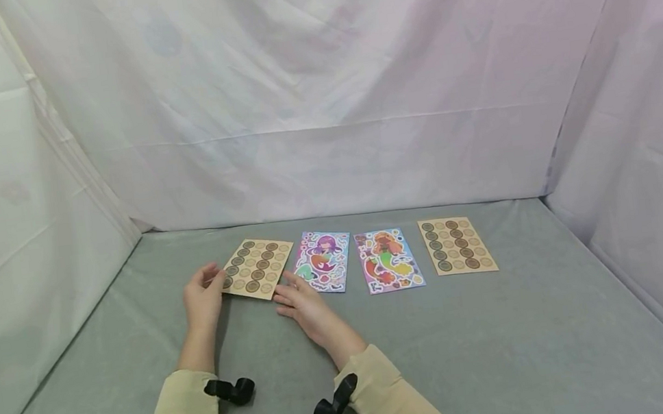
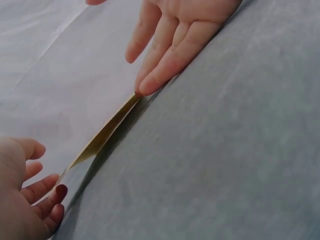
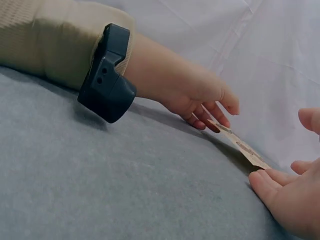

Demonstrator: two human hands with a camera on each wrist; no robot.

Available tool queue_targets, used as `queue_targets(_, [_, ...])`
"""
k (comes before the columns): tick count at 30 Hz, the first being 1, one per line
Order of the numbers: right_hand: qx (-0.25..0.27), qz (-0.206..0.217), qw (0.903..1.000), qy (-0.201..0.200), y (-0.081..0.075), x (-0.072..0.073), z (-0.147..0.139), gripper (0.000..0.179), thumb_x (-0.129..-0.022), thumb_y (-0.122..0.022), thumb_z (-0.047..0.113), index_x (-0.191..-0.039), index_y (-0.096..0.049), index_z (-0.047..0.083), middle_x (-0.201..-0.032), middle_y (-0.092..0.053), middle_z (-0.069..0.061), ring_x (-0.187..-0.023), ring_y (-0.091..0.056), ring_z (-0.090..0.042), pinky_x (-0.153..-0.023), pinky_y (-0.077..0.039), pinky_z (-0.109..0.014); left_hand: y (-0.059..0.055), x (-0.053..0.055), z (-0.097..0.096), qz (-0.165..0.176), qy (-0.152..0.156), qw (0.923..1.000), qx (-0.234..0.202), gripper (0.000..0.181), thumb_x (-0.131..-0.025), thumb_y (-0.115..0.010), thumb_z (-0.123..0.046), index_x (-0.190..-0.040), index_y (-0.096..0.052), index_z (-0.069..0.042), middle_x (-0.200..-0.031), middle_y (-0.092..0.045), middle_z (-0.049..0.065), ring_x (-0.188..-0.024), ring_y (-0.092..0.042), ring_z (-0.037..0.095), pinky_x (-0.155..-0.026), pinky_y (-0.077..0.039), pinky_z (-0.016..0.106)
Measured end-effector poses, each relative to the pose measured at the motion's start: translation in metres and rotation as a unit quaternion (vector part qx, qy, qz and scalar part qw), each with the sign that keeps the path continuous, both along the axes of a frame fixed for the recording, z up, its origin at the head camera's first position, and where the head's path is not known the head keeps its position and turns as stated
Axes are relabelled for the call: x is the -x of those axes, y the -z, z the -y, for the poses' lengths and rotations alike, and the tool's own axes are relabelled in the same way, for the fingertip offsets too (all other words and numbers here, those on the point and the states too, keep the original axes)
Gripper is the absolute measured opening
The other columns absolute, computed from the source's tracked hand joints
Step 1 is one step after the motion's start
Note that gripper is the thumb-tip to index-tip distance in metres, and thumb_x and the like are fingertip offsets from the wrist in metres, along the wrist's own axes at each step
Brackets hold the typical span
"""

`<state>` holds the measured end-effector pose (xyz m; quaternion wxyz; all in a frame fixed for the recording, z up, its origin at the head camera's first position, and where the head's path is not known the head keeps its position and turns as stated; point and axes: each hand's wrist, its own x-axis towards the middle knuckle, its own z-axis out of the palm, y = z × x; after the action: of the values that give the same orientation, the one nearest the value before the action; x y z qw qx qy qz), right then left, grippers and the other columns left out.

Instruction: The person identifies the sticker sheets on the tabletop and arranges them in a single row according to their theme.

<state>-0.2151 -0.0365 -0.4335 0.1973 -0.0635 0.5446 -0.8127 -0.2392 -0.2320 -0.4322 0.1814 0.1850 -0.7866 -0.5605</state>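
A tan sheet [image 1: 258, 268] printed with rows of brown and pale round stickers lies between the hands, one edge raised off the table with a shadow beneath. Along its left edge, the left hand [image 1: 204, 295] touches it with loosely bent fingers, some under the edge; its thumb stands apart from the sheet in the right wrist view. At the near right corner, the right hand [image 1: 309, 308] touches the sheet with straight fingertips [image 2: 146, 86]. Beside that hand lies a mermaid sticker sheet [image 1: 324, 262] with a purple-haired figure.
Further right lie another mermaid sticker sheet [image 1: 389, 260], orange-haired, and a second tan sheet [image 1: 458, 245] of round stickers. Grey cloth covers the table [image 1: 480, 354]. White curtains [image 1: 318, 98] hang at the back and sides. Black cameras [image 1: 335, 403] are strapped to both wrists.
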Motion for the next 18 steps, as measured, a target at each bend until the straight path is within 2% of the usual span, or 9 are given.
queue_targets(6, [-0.035, -0.005, 0.9992, 0.017, -0.0017, -0.0014, 0.0, 0.061, -0.098, -0.053, 0.018, -0.147, -0.025, -0.006, -0.139, -0.042, -0.025, -0.122, -0.05, -0.033, -0.097, -0.045, -0.04, -0.002, -0.0006, -0.0009, 0.001, -0.017, 0.9998, 0.005, 0.038, -0.093, -0.06, -0.015, -0.129, -0.057, -0.003, -0.12, -0.059, 0.012, -0.104, -0.054, 0.023, -0.079, -0.047, 0.028])
queue_targets(11, [-0.045, -0.005, 0.9987, 0.026, -0.0025, -0.0021, -0.0007, 0.058, -0.099, -0.052, 0.017, -0.145, -0.028, -0.009, -0.134, -0.049, -0.023, -0.116, -0.055, -0.03, -0.096, -0.046, -0.037, -0.0001, -0.0003, -0.0023, -0.024, -0.044, 0.9987, 0.008, 0.04, -0.09, -0.064, -0.011, -0.129, -0.058, -0.004, -0.115, -0.063, 0.012, -0.093, -0.056, 0.018, -0.068, -0.046, 0.016])
queue_targets(15, [-0.048, -0.004, 0.9984, 0.031, -0.0012, -0.0022, -0.0009, 0.057, -0.098, -0.053, 0.017, -0.143, -0.03, -0.009, -0.128, -0.054, -0.02, -0.112, -0.057, -0.028, -0.094, -0.047, -0.037, -0.0014, -0.0011, -0.0037, -0.032, -0.063, 0.9975, -0.007, 0.041, -0.088, -0.067, -0.007, -0.129, -0.058, -0.005, -0.112, -0.064, 0.012, -0.089, -0.057, 0.016, -0.066, -0.046, 0.015])
queue_targets(18, [-0.048, -0.001, 0.9983, 0.034, -0.0002, -0.0016, -0.001, 0.057, -0.098, -0.054, 0.018, -0.143, -0.031, -0.009, -0.127, -0.056, -0.019, -0.109, -0.059, -0.026, -0.093, -0.048, -0.036, -0.0033, -0.002, -0.0042, -0.034, -0.062, 0.9972, -0.023, 0.043, -0.088, -0.067, -0.004, -0.13, -0.057, -0.005, -0.112, -0.064, 0.013, -0.088, -0.059, 0.014, -0.066, -0.048, 0.014])
